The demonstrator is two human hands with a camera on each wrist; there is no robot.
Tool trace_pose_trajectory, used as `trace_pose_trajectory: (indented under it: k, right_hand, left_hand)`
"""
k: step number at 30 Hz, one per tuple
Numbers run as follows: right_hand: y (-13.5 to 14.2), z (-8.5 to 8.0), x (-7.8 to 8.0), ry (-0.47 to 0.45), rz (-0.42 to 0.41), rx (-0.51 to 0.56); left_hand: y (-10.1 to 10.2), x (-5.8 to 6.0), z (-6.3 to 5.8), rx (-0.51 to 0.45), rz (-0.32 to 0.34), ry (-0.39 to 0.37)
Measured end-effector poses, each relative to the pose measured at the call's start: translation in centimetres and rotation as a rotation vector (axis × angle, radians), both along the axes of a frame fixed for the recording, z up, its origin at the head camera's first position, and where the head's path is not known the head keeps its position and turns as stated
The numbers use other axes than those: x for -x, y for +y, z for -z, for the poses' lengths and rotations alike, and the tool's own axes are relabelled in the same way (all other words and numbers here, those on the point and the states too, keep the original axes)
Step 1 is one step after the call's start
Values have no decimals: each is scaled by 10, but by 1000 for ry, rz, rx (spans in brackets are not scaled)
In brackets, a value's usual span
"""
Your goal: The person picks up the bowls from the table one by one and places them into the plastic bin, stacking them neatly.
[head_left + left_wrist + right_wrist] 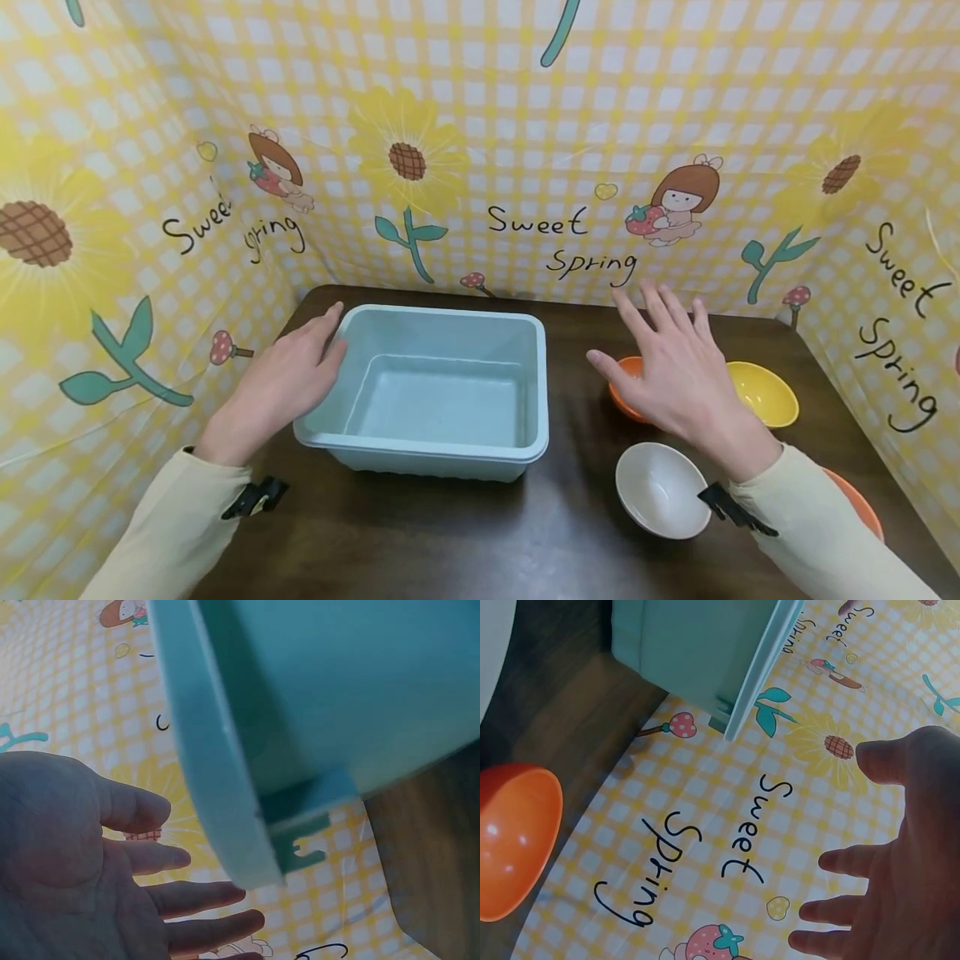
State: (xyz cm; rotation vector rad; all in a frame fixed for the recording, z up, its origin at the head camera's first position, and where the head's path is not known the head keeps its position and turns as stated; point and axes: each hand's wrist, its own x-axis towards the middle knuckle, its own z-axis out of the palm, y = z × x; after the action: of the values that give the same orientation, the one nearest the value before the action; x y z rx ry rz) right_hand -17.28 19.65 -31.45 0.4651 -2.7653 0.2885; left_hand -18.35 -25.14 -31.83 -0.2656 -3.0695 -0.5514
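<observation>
A light blue plastic bin [442,404] with a wide rim stands on the dark wooden table, nothing inside it. At its left side my left hand [288,371] has its fingers extended; the left wrist view shows the palm facing the bin's rim [214,750], and whether a fingertip touches it I cannot tell. My right hand [671,367] hovers with fingers spread, partly hiding an orange bowl [624,392]. Nothing is in its grasp. Nearby are a white bowl [660,492] and a yellow bowl [772,396].
Beyond the right forearm, an orange curved edge [858,504], likely another bowl, is mostly hidden by the sleeve. Yellow-checked sheeting [525,150] with flowers and lettering encloses the table [450,533] at the back and both sides.
</observation>
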Motion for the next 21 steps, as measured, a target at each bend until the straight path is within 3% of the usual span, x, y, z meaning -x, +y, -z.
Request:
trace_pose_trajectory:
  k: [10,21]
  right_hand:
    - [6,8,-11,-1,-3,-11]
    - [14,24,-25,-4,-7,-12]
  left_hand:
    - [-11,-2,11,-29,-20,-15]
    - [-26,1,25,-120,35,-56]
